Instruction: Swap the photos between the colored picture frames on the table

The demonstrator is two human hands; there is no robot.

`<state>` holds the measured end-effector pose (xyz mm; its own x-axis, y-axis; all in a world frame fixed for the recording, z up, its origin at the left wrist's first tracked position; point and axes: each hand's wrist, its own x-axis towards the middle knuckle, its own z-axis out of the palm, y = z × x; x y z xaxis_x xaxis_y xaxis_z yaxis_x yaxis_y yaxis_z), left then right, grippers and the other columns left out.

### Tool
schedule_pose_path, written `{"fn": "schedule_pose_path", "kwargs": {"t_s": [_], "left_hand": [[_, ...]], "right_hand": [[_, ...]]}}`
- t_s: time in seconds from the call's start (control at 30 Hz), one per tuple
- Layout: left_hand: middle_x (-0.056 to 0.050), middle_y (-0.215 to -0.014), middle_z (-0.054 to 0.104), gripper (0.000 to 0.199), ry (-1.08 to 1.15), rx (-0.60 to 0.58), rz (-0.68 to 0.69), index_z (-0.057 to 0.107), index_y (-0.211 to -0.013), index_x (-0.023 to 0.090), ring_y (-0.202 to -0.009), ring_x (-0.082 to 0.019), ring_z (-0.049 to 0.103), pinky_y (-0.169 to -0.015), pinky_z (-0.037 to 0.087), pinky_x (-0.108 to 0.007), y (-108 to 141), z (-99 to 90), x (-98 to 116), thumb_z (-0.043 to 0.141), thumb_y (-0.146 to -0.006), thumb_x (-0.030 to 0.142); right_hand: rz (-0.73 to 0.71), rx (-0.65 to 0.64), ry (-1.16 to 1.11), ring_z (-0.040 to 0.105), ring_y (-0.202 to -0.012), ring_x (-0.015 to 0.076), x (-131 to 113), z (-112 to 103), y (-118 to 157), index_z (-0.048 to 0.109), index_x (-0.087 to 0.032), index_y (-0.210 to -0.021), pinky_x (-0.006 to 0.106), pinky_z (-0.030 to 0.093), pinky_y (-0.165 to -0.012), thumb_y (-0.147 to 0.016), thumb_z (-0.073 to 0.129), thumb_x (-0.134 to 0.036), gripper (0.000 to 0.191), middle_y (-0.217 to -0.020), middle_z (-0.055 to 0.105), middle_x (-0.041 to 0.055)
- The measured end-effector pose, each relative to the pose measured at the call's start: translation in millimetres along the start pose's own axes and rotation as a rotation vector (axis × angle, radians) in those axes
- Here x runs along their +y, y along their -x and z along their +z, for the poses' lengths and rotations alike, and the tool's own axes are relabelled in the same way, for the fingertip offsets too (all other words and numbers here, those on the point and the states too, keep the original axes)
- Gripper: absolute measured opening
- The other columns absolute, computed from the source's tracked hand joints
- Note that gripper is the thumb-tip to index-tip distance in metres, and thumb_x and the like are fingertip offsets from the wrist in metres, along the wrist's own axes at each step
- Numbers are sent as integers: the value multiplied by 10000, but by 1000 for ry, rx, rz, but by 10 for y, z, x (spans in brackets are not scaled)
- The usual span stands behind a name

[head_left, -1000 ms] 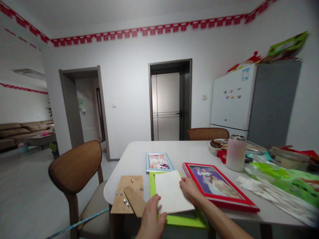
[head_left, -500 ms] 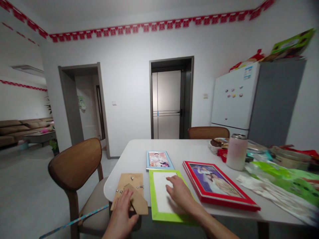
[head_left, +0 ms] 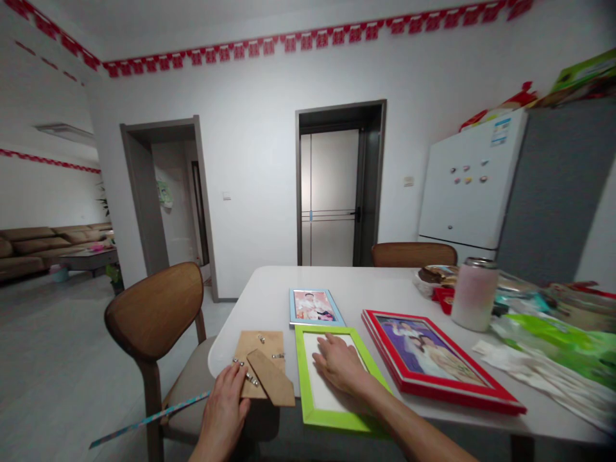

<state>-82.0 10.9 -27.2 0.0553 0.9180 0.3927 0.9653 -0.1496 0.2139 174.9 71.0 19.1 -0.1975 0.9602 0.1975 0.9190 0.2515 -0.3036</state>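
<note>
A brown backing board with metal clips and a stand flap lies at the table's near left edge. My left hand rests against its lower left side, fingers close together; whether it grips the board is unclear. Right of the board lies a green frame around a white sheet. My right hand lies on the sheet with its fingers spread, holding nothing. Behind is a small light-blue frame with a photo. A red frame with a couple's photo sits to the right, on another red frame.
The white table carries a pink bottle, white gloves or cloth and green packaging at the right. Brown chairs stand at the left and behind. A patterned strip is at the lower left.
My left hand has slid off the stand flap to the board's left edge. My right hand has moved up the white sheet and lies flatter. The view has shifted slightly.
</note>
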Motion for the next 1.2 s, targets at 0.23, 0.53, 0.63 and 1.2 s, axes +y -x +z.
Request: {"fn": "schedule_pose_path", "kwargs": {"t_s": [0.23,0.53,0.63,1.2], "left_hand": [[-87,-1122,550,377,38,395,256,525,-1071,136,-1096,-194,447,-884,429,-375,-149,53,131,308,-765,101],[-103,-1157,524,394,74,345,478,474,-1124,112,-1112,-197,430,-877,445,-339,-103,120,1080,333,-760,57],[-96,-1166,516,426,113,157,450,480,-1125,114,-1107,-201,435,-901,420,-347,-79,195,1379,356,-725,39],[-53,-1250,430,415,352,-286,254,494,-1029,209,-1185,-212,315,-1005,143,-449,33,-27,1341,569,-648,357]], "right_hand": [[-240,-10,-541,521,-975,192,-670,-206,215,500,-137,-1129,305,380,-844,-766,390,-375,448,-1093,567,114],[-97,163,-401,479,-1048,212,-5,-452,814,602,-183,-1006,322,358,-906,-717,432,-352,376,-1145,526,108],[-3,130,-307,461,-1073,226,321,-383,929,589,-141,-1038,332,343,-927,-714,418,-387,441,-1172,503,132],[-79,141,-48,474,-954,212,521,-102,798,592,-214,-1011,303,350,-810,-737,421,-349,350,-1045,574,76]]}}
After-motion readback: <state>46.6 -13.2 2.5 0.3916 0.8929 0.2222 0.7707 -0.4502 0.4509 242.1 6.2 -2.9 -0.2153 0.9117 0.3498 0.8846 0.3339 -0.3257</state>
